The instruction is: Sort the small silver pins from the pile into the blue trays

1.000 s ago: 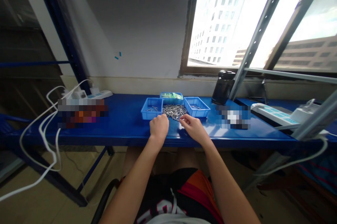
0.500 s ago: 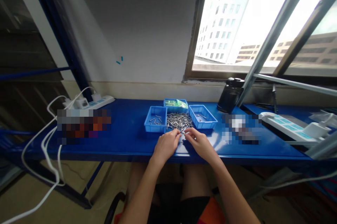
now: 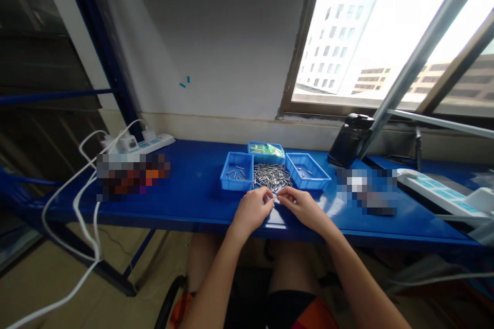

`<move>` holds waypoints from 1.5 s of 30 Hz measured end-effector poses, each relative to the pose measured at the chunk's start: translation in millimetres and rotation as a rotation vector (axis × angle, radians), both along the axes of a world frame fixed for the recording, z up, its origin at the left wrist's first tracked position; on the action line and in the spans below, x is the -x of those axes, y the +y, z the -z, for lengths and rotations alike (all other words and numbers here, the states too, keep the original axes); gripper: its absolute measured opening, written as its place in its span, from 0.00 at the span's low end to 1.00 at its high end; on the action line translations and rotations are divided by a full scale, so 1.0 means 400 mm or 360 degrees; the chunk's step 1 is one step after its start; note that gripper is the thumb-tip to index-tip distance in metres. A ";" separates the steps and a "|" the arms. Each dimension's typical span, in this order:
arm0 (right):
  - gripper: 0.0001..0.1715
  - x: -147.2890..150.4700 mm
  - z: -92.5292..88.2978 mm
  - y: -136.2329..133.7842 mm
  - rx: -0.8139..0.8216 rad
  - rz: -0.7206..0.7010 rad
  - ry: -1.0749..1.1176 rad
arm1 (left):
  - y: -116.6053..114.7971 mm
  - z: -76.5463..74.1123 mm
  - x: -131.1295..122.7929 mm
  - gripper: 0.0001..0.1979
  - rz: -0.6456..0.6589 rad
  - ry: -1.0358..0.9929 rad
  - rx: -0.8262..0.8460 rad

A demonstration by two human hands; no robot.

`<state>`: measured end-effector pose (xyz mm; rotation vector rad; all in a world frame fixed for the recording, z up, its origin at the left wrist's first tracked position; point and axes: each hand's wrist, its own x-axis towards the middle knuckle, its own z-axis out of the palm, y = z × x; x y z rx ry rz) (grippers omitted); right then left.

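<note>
My left hand (image 3: 253,209) and my right hand (image 3: 301,206) meet fingertip to fingertip just in front of a pile of small metal pins (image 3: 272,176). Both are pinched on a small metal piece (image 3: 275,196), mostly hidden by the fingers. To the left of the pile, a blue bin (image 3: 236,185) holds a few pins. Another blue bin (image 3: 309,183) on the right has a few small pieces in it. Behind the pile stands a third bin (image 3: 251,151) with green plastic packaging (image 3: 271,151) inside.
On the blue table (image 3: 196,179), a power strip (image 3: 164,140) with white cables is at the left. A black jug (image 3: 350,138) stands back right, near another power strip (image 3: 436,190). Blurred-out items lie at both sides.
The camera view has shifted, so the table and bins appear further right. Both hands' fingertips have drawn closer together around the small metal piece.
</note>
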<state>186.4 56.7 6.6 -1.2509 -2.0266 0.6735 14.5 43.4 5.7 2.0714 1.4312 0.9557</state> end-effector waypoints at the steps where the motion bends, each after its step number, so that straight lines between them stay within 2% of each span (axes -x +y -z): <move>1: 0.13 0.000 -0.001 0.002 -0.0001 -0.0007 -0.0009 | 0.001 0.002 0.000 0.08 -0.0004 0.0003 -0.0004; 10: 0.14 -0.008 0.014 -0.015 -0.0055 -0.0022 0.0112 | -0.003 0.006 -0.005 0.07 -0.0002 0.0139 -0.0115; 21: 0.16 -0.012 0.008 -0.021 -0.0065 -0.0083 0.0034 | 0.009 0.013 0.005 0.08 0.0135 -0.0257 -0.0127; 28: 0.16 -0.012 0.005 -0.023 -0.0093 -0.0106 -0.0046 | 0.006 0.011 0.007 0.08 0.0269 -0.0364 -0.0063; 33: 0.17 -0.009 0.001 -0.024 -0.0099 -0.0083 0.0009 | 0.004 0.012 0.006 0.06 0.0211 -0.0408 -0.0028; 37: 0.17 -0.012 0.002 -0.023 -0.0079 -0.0036 0.0086 | 0.005 0.014 0.006 0.09 0.0176 -0.0372 0.0022; 45: 0.18 -0.014 0.003 -0.024 -0.0084 -0.0050 0.0094 | 0.000 0.007 0.006 0.13 0.0274 -0.0222 -0.0026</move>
